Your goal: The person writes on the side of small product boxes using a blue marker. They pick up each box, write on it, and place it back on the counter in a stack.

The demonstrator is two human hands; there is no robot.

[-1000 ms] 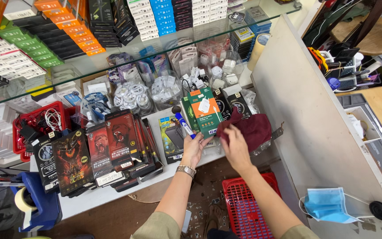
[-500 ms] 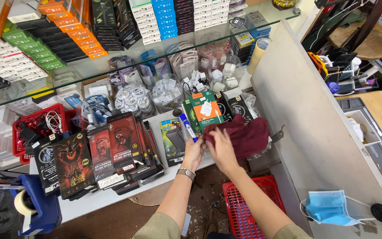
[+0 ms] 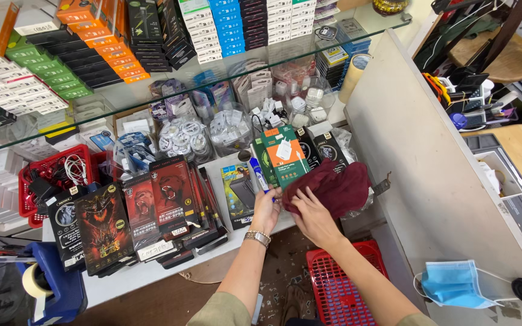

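Head view, looking down at a cluttered shop shelf under a glass top. Both hands grip a dark maroon cloth (image 3: pixel 333 188), bunched and soft, sitting at the front right of the white shelf (image 3: pixel 152 271) beside the grey partition wall (image 3: pixel 418 151). Left hand (image 3: pixel 267 208) pinches the cloth's left edge, fingers curled, a metal watch on the wrist; a blue marker (image 3: pixel 257 172) lies touching or just above its fingers, cannot tell which. Right hand (image 3: pixel 312 217) closed on the cloth's lower edge. Judged from this: cloth is gathered and in hand, not yet spread or put away. Glossy black-and-red cardboard boxes (image 3: pixel 152 211) are stacked to the left, a green-and-orange box (image 3: pixel 285 154) just behind the cloth. Red plastic mesh basket (image 3: pixel 339 284) on the floor below. Blue pleated face mask (image 3: pixel 454 284) hangs on the partition.
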